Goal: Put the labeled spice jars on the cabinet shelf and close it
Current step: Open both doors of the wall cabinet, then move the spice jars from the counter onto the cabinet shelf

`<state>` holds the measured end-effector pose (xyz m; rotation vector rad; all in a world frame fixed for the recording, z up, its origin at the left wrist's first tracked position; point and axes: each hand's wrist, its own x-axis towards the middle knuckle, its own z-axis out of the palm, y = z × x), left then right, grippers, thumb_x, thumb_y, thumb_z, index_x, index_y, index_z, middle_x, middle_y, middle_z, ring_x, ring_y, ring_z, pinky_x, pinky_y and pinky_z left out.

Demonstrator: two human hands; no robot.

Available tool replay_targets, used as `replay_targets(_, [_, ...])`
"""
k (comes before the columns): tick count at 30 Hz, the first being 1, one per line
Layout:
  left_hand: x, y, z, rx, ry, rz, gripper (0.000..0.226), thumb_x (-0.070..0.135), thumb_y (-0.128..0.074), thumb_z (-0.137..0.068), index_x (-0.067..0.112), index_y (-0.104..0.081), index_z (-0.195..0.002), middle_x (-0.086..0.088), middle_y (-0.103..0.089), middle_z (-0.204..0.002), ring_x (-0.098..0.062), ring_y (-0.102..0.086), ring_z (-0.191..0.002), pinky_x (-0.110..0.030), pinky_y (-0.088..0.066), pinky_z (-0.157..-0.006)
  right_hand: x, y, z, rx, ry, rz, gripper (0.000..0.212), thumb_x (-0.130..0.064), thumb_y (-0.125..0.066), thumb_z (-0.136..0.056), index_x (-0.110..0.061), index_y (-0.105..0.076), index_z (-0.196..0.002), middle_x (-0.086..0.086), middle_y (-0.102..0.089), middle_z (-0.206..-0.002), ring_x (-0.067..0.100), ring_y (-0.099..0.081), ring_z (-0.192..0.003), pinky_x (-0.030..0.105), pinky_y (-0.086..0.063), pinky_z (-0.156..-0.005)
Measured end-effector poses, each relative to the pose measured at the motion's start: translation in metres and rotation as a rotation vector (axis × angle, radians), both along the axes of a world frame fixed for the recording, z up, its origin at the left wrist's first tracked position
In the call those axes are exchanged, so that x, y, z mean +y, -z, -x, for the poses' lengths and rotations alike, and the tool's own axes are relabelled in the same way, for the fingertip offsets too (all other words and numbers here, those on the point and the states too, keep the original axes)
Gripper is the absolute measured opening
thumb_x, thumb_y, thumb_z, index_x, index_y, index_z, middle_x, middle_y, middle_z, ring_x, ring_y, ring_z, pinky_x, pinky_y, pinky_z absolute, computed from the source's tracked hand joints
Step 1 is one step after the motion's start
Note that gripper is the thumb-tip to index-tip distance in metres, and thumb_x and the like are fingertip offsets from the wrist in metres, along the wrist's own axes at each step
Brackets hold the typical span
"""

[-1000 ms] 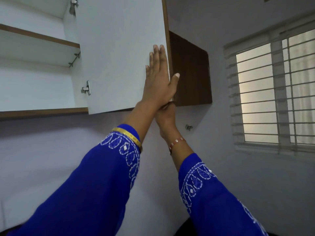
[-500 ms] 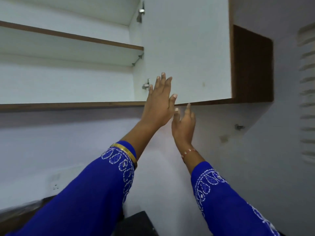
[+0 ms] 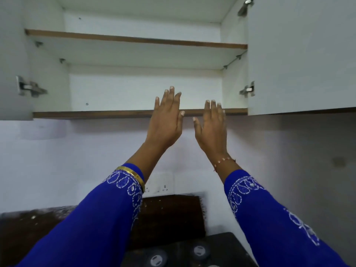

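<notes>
A white wall cabinet hangs above me with both doors swung wide: the right door (image 3: 300, 54) and the left door (image 3: 11, 60). Its lower shelf (image 3: 92, 114) and upper shelf (image 3: 134, 39) show no jars from this low angle. My left hand (image 3: 165, 120) and my right hand (image 3: 212, 126) are raised side by side in front of the lower shelf's brown front edge, fingers spread, palms forward, holding nothing. At the bottom edge two dark jar lids with white centres (image 3: 158, 260) (image 3: 199, 250) show on a black surface.
A dark counter (image 3: 38, 228) runs below, with a dark brown board (image 3: 169, 214) leaning on the wall. A white wall socket (image 3: 159, 186) sits between my forearms. Metal hinges (image 3: 28, 87) (image 3: 247, 89) stick out inside both doors.
My hands have left the right door, which stays fully open, and moved left to the middle of the cabinet. The view has swung left and down, showing the left door and counter.
</notes>
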<state>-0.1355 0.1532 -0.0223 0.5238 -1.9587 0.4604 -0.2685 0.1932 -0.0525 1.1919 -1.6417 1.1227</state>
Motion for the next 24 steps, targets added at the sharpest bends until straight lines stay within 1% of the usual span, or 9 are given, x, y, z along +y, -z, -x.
replay_targets(3, [-0.03,0.003,-0.049,-0.014,-0.121,0.052,0.052,0.022,-0.031,-0.098,0.005,-0.022,-0.146,-0.017,-0.013,-0.157,-0.029,-0.01,-0.146,-0.042,-0.002,-0.119,-0.023,-0.006,-0.037,0.11,0.007,-0.051,0.063,-0.037,-0.037,-0.097,-0.001,-0.023,-0.146,0.02,-0.022,-0.154,0.034,-0.016,-0.145,0.043,-0.01,-0.119])
replay_targets(6, [-0.06,0.01,-0.101,-0.053,-0.233,0.078,0.052,0.021,-0.032,-0.097,0.003,-0.024,-0.145,-0.019,-0.017,-0.155,-0.032,-0.014,-0.145,-0.046,-0.006,-0.118,-0.051,-0.007,-0.077,0.168,0.0,-0.084,0.064,-0.039,-0.035,-0.097,-0.002,-0.02,-0.147,0.019,-0.019,-0.155,0.034,-0.012,-0.145,0.043,-0.008,-0.119])
replay_targets(10, [-0.09,0.026,-0.151,-0.063,-0.308,0.056,0.053,0.022,-0.031,-0.097,0.003,-0.024,-0.145,-0.019,-0.016,-0.155,-0.032,-0.014,-0.145,-0.046,-0.005,-0.119,-0.079,0.005,-0.119,0.202,0.003,-0.128,0.065,-0.04,-0.032,-0.097,-0.003,-0.018,-0.148,0.018,-0.016,-0.156,0.034,-0.011,-0.146,0.042,-0.006,-0.119])
replay_targets(14, [-0.106,0.05,-0.178,-0.063,-0.346,0.005,0.054,0.023,-0.028,-0.097,0.002,-0.021,-0.146,-0.018,-0.015,-0.156,-0.031,-0.012,-0.146,-0.045,-0.003,-0.119,-0.099,0.033,-0.139,0.247,0.019,-0.198,0.064,-0.041,-0.03,-0.096,-0.004,-0.019,-0.147,0.018,-0.018,-0.155,0.034,-0.014,-0.145,0.043,-0.007,-0.119])
replay_targets(16, [-0.108,0.066,-0.183,-0.076,-0.359,-0.029,0.054,0.025,-0.026,-0.098,0.004,-0.019,-0.147,-0.017,-0.013,-0.157,-0.029,-0.009,-0.147,-0.045,-0.002,-0.12,-0.105,0.05,-0.143,0.24,0.008,-0.233,0.065,-0.041,-0.03,-0.096,-0.004,-0.019,-0.148,0.017,-0.018,-0.156,0.034,-0.013,-0.146,0.042,-0.007,-0.119])
replay_targets(19, [-0.107,0.093,-0.185,-0.087,-0.37,-0.083,0.054,0.027,-0.024,-0.098,0.007,-0.018,-0.148,-0.015,-0.011,-0.157,-0.028,-0.008,-0.147,-0.044,-0.001,-0.12,-0.109,0.074,-0.144,0.195,-0.01,-0.308,0.066,-0.045,-0.029,-0.097,-0.007,-0.014,-0.149,0.015,-0.011,-0.157,0.032,-0.008,-0.147,0.04,-0.002,-0.119])
replay_targets(22, [-0.103,0.124,-0.187,-0.076,-0.367,-0.143,0.054,0.029,-0.023,-0.098,0.009,-0.019,-0.148,-0.013,-0.013,-0.157,-0.028,-0.009,-0.147,-0.043,-0.001,-0.119,-0.111,0.104,-0.146,0.13,-0.054,-0.36,0.068,-0.048,-0.027,-0.096,-0.01,-0.011,-0.15,0.013,-0.007,-0.158,0.03,-0.004,-0.147,0.039,0.0,-0.119])
replay_targets(24, [-0.101,0.147,-0.188,-0.075,-0.351,-0.193,0.054,0.028,-0.024,-0.097,0.009,-0.021,-0.147,-0.014,-0.015,-0.157,-0.028,-0.01,-0.147,-0.043,-0.001,-0.119,-0.111,0.126,-0.146,0.109,-0.087,-0.385,0.068,-0.048,-0.027,-0.096,-0.009,-0.012,-0.149,0.013,-0.008,-0.158,0.03,-0.005,-0.147,0.039,0.0,-0.119])
